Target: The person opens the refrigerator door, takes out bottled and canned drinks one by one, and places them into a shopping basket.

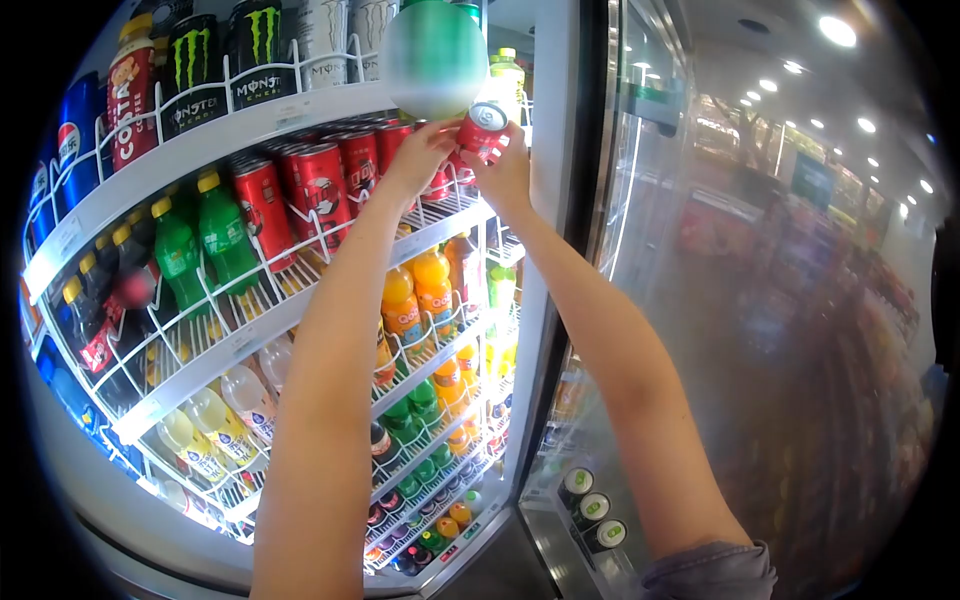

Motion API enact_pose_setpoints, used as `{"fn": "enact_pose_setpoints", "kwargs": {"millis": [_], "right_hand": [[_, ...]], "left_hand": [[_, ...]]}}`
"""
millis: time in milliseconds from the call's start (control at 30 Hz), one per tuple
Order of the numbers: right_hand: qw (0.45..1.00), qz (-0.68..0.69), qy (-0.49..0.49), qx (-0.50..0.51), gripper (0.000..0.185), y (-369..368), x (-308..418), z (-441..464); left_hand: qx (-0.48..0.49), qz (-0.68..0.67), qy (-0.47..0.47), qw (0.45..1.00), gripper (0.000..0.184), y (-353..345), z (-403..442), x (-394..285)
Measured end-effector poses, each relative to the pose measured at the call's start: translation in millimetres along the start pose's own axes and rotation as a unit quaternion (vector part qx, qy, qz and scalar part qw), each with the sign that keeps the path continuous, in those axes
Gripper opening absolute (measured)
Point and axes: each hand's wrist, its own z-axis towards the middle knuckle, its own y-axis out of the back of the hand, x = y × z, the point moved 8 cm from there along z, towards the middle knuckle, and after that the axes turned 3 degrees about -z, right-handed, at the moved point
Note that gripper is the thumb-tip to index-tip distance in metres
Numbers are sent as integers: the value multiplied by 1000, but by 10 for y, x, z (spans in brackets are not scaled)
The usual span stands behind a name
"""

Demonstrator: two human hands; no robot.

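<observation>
A red drink can [485, 122] is tilted so that its silver top faces me, at the right end of the upper fridge shelf. My right hand [503, 178] grips it from the right and below. My left hand [424, 158] has its fingers curled in against the can's left side; some fingertips are hidden. Behind and left of my hands, several red cans [320, 185] stand in rows behind a white wire rail. A blurred round patch covers part of the shelf just above the can.
Above are black energy drink cans [192, 75] and a coffee bottle [133, 95]. Green bottles [226, 230] stand left of the red cans, orange bottles [432, 285] lower down. The glass door [640, 250] stands open at right, with several cans [592, 508] on its low rack.
</observation>
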Motion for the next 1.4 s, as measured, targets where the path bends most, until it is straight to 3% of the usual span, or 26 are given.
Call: {"fn": "enact_pose_setpoints", "kwargs": {"millis": [167,267,367,433,567,700,767,833,900,1033,1400], "right_hand": [[997,-14,62,-54,72,149,389,-125],[995,65,31,-74,70,351,485,-146],[997,67,-5,-40,71,548,703,-243],[998,45,2,-44,68,705,852,-285],[987,136,-87,3,68,892,878,-420],[953,223,-204,32,69,1042,845,-875],[966,136,-216,47,71,1177,953,-1129],[960,160,-219,71,69,1255,999,-1361],[942,234,-212,112,67,1281,1111,-1590],[914,269,-260,158,71,1365,1295,-2030],[888,279,-298,214,69,1621,1926,-2668]], "left_hand": [[19,10,-21,1000,42,5,-7,-49],[14,76,-40,996,48,-40,-110,-159],[19,55,-41,997,50,-139,-242,-172],[-2,116,-40,992,50,-269,-535,-339],[31,43,-75,996,68,-552,-918,-301],[-13,139,-2,990,83,-912,-1535,-176],[-36,15,-2,999,82,-1049,-1843,-117],[-41,-3,-9,999,80,-1162,-2150,-113],[-57,-131,18,990,78,-1278,-2441,-148],[-51,-241,23,969,82,-1472,-2901,-203],[-95,-249,35,963,80,-1662,-3847,-569]]}}
